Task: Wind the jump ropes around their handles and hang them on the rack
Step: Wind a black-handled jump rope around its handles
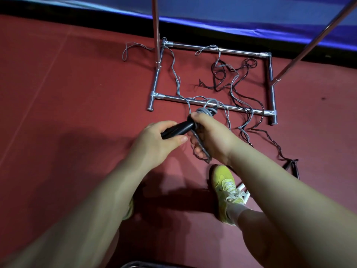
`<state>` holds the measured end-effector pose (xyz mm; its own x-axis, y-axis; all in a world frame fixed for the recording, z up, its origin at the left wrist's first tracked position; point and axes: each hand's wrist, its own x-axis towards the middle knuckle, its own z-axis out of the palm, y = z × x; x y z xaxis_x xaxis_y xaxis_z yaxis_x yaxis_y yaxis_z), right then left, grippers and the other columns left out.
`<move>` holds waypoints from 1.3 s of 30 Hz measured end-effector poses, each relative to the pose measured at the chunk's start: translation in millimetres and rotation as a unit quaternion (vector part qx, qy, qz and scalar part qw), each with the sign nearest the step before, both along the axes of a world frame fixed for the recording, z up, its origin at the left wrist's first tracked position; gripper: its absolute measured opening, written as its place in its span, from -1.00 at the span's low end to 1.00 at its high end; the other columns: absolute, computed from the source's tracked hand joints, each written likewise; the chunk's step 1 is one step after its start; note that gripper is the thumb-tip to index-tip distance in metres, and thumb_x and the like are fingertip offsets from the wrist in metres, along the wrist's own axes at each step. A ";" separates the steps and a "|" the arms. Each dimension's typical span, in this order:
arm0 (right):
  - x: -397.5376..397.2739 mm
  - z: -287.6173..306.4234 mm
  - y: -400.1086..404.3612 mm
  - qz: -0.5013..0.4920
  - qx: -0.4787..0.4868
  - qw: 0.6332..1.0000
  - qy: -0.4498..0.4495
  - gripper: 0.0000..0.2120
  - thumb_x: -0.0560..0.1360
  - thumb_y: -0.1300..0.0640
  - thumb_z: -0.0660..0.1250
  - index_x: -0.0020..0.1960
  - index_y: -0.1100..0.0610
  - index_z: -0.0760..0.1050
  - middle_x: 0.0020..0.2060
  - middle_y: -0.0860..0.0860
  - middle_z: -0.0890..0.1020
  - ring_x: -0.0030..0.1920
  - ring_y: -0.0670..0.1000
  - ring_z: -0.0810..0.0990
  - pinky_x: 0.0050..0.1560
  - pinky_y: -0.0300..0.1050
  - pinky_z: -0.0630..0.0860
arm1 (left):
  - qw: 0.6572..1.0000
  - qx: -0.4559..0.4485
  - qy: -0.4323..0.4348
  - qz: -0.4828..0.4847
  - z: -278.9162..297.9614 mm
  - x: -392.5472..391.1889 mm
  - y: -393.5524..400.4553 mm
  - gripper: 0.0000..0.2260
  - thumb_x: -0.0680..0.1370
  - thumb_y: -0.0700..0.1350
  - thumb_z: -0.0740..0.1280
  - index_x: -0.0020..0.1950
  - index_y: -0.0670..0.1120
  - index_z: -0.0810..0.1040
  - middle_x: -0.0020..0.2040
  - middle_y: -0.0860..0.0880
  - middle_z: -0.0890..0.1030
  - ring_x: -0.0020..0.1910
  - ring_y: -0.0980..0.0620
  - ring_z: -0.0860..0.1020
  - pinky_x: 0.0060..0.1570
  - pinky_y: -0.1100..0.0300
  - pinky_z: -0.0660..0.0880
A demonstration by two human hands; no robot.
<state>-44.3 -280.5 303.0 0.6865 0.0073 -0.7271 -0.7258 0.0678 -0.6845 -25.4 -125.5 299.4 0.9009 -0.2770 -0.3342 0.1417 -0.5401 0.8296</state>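
Observation:
My left hand (pixel 156 140) grips the black handles (pixel 178 128) of a grey jump rope. My right hand (pixel 210 136) holds the grey rope (pixel 207 110) where a few turns lie wound around the handles' far end. The rest of that grey cord trails over the floor and the metal rack base (pixel 195 101), out to a loop at the far left. A dark braided jump rope (pixel 257 111) lies tangled inside the rack base and runs right to its black handles (pixel 292 167) on the floor.
The chrome rack has two uprights, one (pixel 156 26) at the back left and one slanting (pixel 313 41) at the right. The floor is red; a blue mat (pixel 251 14) borders the far side. My yellow shoe (pixel 225 188) stands below my right hand.

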 end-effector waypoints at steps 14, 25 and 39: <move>-0.2 2.2 1.2 -0.085 0.137 0.974 -0.159 -0.75 0.30 -0.08 0.09 -0.26 0.12 0.32 -0.54 0.02 0.23 -0.59 -0.01 0.18 -0.51 -0.22 0.07 | 0.827 -0.304 0.472 -0.032 30.9 -5.1 -3.7 -0.26 0.45 0.38 -0.07 0.04 -0.18 0.61 -0.21 -0.09 0.63 -0.35 0.00 0.54 -0.32 0.19 0.46; 2.6 -5.4 -11.2 0.053 0.132 0.984 -0.110 -0.65 0.41 -0.08 0.11 -0.21 0.19 0.46 -0.49 0.07 0.52 -0.48 0.03 0.47 -0.43 -0.17 0.39 | 0.906 -0.174 0.386 0.009 27.4 -6.0 -8.4 -0.43 0.61 0.24 -0.08 -0.18 -0.12 0.54 -0.47 -0.01 0.46 -0.55 0.07 0.35 -0.46 0.23 0.24; 0.2 -6.2 -12.1 0.113 -0.215 0.968 -0.064 -0.40 0.52 -0.28 0.17 -0.43 0.19 0.43 -0.63 0.08 0.45 -0.50 0.09 0.41 -0.38 -0.09 0.37 | 0.959 -0.016 0.280 0.030 13.6 -4.8 -9.8 -0.47 0.62 0.20 -0.02 -0.23 -0.10 0.55 -0.50 0.03 0.53 -0.56 0.07 0.43 -0.46 0.23 0.22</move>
